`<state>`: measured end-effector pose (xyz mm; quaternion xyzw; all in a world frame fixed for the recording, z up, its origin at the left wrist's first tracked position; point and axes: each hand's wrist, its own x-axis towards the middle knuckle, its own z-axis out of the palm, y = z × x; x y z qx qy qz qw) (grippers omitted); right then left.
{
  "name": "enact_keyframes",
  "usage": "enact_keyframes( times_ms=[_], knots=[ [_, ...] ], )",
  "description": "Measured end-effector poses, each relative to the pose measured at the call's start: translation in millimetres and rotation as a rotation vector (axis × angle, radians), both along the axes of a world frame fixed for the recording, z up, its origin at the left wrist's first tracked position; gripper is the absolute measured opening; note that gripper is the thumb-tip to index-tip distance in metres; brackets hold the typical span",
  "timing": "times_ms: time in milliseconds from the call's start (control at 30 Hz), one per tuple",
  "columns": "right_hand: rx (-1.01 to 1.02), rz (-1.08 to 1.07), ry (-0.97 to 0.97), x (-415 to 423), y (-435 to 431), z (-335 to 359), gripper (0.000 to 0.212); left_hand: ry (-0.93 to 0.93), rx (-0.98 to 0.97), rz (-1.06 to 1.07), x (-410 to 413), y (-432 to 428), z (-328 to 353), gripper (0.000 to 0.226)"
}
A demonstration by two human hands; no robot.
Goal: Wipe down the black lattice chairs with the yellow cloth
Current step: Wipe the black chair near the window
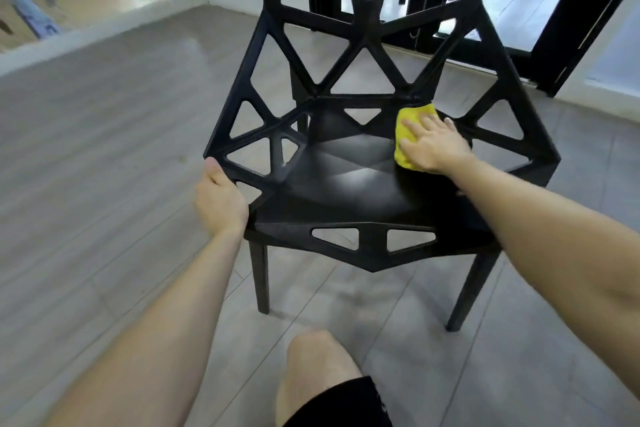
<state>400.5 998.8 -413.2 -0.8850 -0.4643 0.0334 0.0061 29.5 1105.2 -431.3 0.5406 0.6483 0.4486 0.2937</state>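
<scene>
The grey plank floor (104,149) fills most of what you see, running back to a white wall and a black-framed glass door (568,10) at the upper right. Right in front of you stands the black lattice chair (346,191), facing you. Its back rises out of the top of the view, and its triangular cut-outs run down the back, both sides and the front edge of the seat. The solid middle of the seat shines under the light. Two of its front legs show below the seat, standing on the floor.

Your bare knee (317,357) and the hem of black shorts (346,402) sit at the bottom, just short of the chair.

Your left hand (220,198) grips the chair's left rim near its front corner. The thumb lies along the top of the rim, and the fingers are curled under it, out of sight.

Your right hand (433,146) lies flat with fingers straight and slightly spread, pressing down on the yellow cloth (407,121). The cloth is bunched under your palm at the back right of the seat, where the seat meets the backrest and the right side.
</scene>
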Motion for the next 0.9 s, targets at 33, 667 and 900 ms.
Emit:
enact_keyframes(
  times_ms=[33, 667, 900],
  knots=[
    [-0.007, -0.028, 0.015, -5.8, 0.0, 1.4, 0.085, -0.004, 0.003, 0.008, 0.7, 1.3, -0.6, 0.067],
    [0.703, -0.378, -0.139, -157.9, -147.2, -25.8, 0.052, -0.163, 0.035, -0.172, -4.9, 4.4, -10.0, 0.065],
    [0.740, 0.030, -0.208, -339.8, -40.0, -41.8, 0.057, -0.184, -0.008, -0.233, -6.1, 3.9, -7.5, 0.065]
  ],
)
